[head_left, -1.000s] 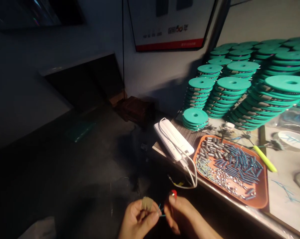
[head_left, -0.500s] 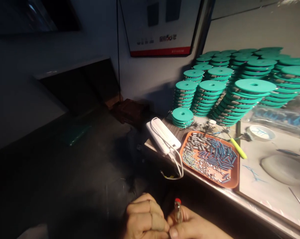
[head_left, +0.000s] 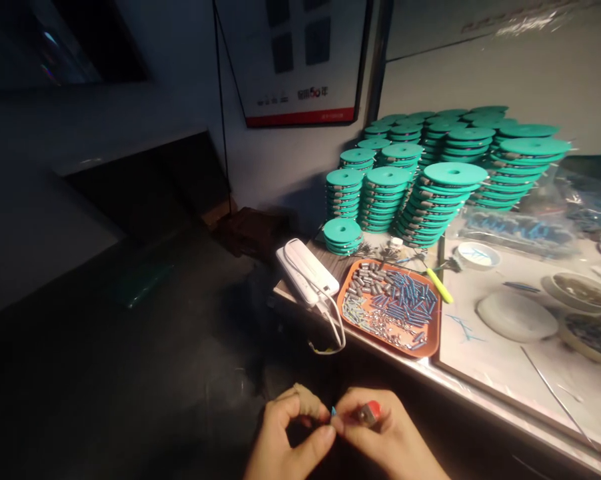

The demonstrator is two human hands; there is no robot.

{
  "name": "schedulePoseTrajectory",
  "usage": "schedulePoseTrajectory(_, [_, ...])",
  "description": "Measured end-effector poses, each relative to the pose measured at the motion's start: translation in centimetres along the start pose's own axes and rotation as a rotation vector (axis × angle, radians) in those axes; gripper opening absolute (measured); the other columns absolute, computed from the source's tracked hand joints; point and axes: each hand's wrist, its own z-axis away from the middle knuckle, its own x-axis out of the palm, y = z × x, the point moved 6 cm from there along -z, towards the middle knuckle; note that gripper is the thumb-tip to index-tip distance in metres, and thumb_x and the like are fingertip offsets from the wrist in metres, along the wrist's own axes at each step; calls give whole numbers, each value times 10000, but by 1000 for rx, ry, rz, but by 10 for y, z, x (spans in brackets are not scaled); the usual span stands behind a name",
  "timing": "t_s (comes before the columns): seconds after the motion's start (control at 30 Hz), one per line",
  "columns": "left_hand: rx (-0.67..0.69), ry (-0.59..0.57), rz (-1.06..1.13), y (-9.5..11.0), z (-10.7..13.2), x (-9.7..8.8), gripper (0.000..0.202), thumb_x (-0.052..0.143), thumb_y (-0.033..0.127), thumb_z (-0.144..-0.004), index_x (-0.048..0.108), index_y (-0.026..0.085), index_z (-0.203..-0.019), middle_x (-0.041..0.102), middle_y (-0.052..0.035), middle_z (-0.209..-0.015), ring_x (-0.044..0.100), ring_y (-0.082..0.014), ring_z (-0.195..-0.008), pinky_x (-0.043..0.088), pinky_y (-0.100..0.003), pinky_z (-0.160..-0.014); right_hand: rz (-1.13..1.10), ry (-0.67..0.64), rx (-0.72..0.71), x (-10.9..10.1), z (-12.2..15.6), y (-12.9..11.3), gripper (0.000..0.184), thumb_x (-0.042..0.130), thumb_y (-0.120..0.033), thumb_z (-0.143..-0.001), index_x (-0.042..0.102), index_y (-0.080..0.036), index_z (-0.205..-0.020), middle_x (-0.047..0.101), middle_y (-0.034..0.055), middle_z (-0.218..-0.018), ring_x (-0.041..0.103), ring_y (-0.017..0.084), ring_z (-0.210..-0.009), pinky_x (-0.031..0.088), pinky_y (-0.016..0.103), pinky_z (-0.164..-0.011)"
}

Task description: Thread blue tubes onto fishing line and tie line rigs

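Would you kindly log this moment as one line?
left hand: at small blue piece; right hand: at same piece, holding red-and-metallic object; nearby: orange rectangular tray, green round spools

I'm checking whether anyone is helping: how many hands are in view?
2: the left hand at bottom centre and the right hand just beside it, holding a red-ended object; they meet at a small blue piece. Dark areas could hide others.

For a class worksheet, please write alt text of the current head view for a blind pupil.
A left hand and right hand meet at a small blue piece, the right holding a red-ended object. Beyond, a worktop holds an orange tray of small parts and stacked green spools.
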Motion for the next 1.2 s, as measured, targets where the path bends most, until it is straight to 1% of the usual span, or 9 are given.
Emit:
schedulePoseTrajectory(0.13, [61, 43, -77, 1, 0, 4, 88, 665, 230, -630, 634, 168, -577, 589, -27, -592, 538, -165, -602, 407, -243, -562, 147, 48, -116, -4, 2, -8, 164, 616, -274, -673, 637, -161, -557, 541, -9, -532, 428, 107, -493, 325, 227, -496])
schedulePoseTrajectory(0.3, [31, 173, -147, -5, 1, 1, 137, 663, 211, -634, 610, 176, -513, 589, -20, -548, 540, -161, -559, 411, -245, -547, 263, 79, -149, -5, 3, -10, 206, 590, -315, -712, 646, -163, -585, 572, 18, -566, 486, 130, -524, 355, 233, -497])
schedulePoseTrajectory(0.43, [29, 165, -124, -6, -1, 5, 150, 643, 226, -661, 618, 170, -523, 575, -11, -533, 532, -152, -537, 414, -238, -528, 330, 88, -218, -4, 3, -13, 275, 539, -374, -770, 646, -170, -620, 582, 32, -588, 508, 145, -543, 368, 244, -505])
schedulePoseTrajectory(0.6, [1, 161, -121, -2, -3, 7, 197, 605, 256, -719, 635, 158, -550, 589, -26, -557, 539, -164, -570, 431, -250, -553, 271, 120, -259, -2, 4, -14, 259, 532, -364, -790, 639, -176, -647, 592, 37, -624, 527, 154, -571, 387, 249, -530])
schedulePoseTrajectory(0.77, [-62, 97, -104, -3, -4, 12, 209, 588, 261, -747, 652, 142, -588, 621, -43, -588, 551, -170, -591, 442, -256, -576, 152, 181, -209, -3, 2, -7, 254, 574, -383, -762, 669, -171, -657, 604, 52, -652, 557, 179, -621, 417, 265, -577])
schedulePoseTrajectory(0.97, [-44, 337, 24, -20, 0, 12, 206, 661, 332, -661, 625, 163, -549, 608, -28, -533, 544, -172, -546, 456, -260, -551, -3, 240, -133, -2, -1, 8, 272, 632, -424, -703, 696, -166, -641, 581, 52, -636, 536, 181, -609, 426, 279, -584])
schedulePoseTrajectory(1.0, [-53, 348, 44, -22, 0, 13, 208, 670, 339, -650, 623, 165, -546, 606, -27, -532, 544, -172, -546, 456, -258, -546, -33, 253, -118, -2, -1, 10, 269, 645, -424, -689, 694, -166, -636, 574, 47, -633, 527, 175, -602, 421, 276, -579])
schedulePoseTrajectory(1.07, [-82, 317, 101, -25, -2, 15, 212, 685, 344, -632, 623, 162, -541, 605, -25, -529, 547, -170, -547, 457, -252, -541, -86, 256, -80, -2, -2, 11, 259, 672, -422, -659, 687, -165, -628, 559, 31, -628, 493, 149, -560, 398, 260, -541])
schedulePoseTrajectory(1.2, [-143, 187, 217, -30, -4, 17, 210, 701, 325, -614, 617, 151, -531, 594, -17, -526, 539, -153, -545, 445, -241, -547, -132, 215, -21, -2, -3, 7, 233, 699, -397, -626, 679, -165, -637, 512, -12, -586, 377, 90, -470, 315, 229, -467])
